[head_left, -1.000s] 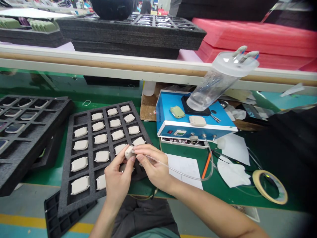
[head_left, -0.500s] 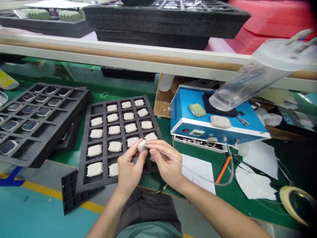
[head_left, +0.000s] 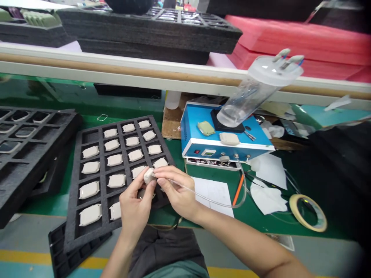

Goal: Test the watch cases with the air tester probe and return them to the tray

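A small off-white case (head_left: 148,176) is held on edge by my left hand (head_left: 135,200), between thumb and fingers. My right hand (head_left: 179,193) pinches the end of a clear thin tube (head_left: 203,195) against the right side of that case; the tip is hidden by my fingers. The tube loops back to the front of a blue machine (head_left: 194,123). Under and left of my hands lies a black foam tray (head_left: 75,200) with several off-white cases (head_left: 91,214) in its compartments; its top left compartment holds none.
A second foam tray (head_left: 58,143) with dark-faced frames stands at left. On the machine rest a green case (head_left: 206,128), an off-white case (head_left: 229,138) and a clear cylinder (head_left: 246,96). Right: orange stick (head_left: 238,190), papers (head_left: 268,199), tape roll (head_left: 294,210).
The view has swung to the right, so the trays, machine and hands appear further left. My hands keep the same hold on the case and the tube.
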### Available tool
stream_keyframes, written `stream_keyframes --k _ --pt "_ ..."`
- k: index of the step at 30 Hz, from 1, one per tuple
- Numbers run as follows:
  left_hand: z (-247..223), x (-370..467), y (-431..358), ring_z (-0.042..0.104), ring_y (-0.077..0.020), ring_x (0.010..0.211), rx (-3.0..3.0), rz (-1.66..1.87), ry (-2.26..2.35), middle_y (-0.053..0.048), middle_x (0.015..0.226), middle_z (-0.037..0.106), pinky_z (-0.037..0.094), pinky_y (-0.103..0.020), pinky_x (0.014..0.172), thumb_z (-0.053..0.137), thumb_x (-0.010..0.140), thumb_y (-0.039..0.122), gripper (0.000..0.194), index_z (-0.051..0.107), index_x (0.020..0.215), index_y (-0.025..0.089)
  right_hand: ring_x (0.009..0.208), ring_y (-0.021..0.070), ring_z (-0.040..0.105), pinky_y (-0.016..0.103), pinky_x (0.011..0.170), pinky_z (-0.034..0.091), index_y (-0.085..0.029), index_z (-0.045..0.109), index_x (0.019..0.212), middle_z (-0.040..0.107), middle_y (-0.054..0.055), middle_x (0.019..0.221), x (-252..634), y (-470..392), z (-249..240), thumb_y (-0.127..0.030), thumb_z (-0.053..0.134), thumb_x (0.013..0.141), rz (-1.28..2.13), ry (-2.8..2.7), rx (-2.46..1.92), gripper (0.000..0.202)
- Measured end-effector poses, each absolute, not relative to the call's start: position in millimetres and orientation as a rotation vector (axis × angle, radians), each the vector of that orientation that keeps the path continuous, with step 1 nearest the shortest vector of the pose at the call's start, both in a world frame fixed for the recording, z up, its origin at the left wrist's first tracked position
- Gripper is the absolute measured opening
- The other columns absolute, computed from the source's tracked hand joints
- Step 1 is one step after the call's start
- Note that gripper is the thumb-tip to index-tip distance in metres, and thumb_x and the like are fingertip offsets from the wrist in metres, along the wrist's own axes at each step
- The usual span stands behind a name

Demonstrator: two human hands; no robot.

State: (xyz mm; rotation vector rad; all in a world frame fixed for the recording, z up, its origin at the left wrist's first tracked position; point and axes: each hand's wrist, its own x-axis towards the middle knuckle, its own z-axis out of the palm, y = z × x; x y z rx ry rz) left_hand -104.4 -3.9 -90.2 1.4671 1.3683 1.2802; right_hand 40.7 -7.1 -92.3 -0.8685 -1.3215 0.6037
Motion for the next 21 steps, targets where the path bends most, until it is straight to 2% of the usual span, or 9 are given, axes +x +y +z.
stream_keyframes --k 12,21 --pt "-90.1 -104.4 -2.1 0.079 -0.0231 0.095 1.464 1.275 1.391 -0.010 0.125 0.079 0.064 -0.027 0.076 0.081 0.086 0.047 0.051 0.079 0.128 0.019 0.102 0.0188 0.078 0.032 0.094 0.064 -0.024 0.083 0.106 0.082 0.008 0.107 40.0 -4.9 -91.7 -0.017 0.069 0.099 0.621 -1.304 -0.843 0.017" --pt "-88.8 -103.9 -2.5 0.078 -0.0243 0.097 1.456 1.268 1.392 -0.011 0.124 0.079 0.064 -0.029 0.080 0.081 0.086 0.052 0.053 0.079 0.127 0.018 0.102 0.0198 0.078 0.034 0.093 0.065 -0.024 0.082 0.105 0.082 0.009 0.106 40.9 -5.0 -90.4 -0.022 0.069 0.100 0.612 -1.314 -0.858 0.015"
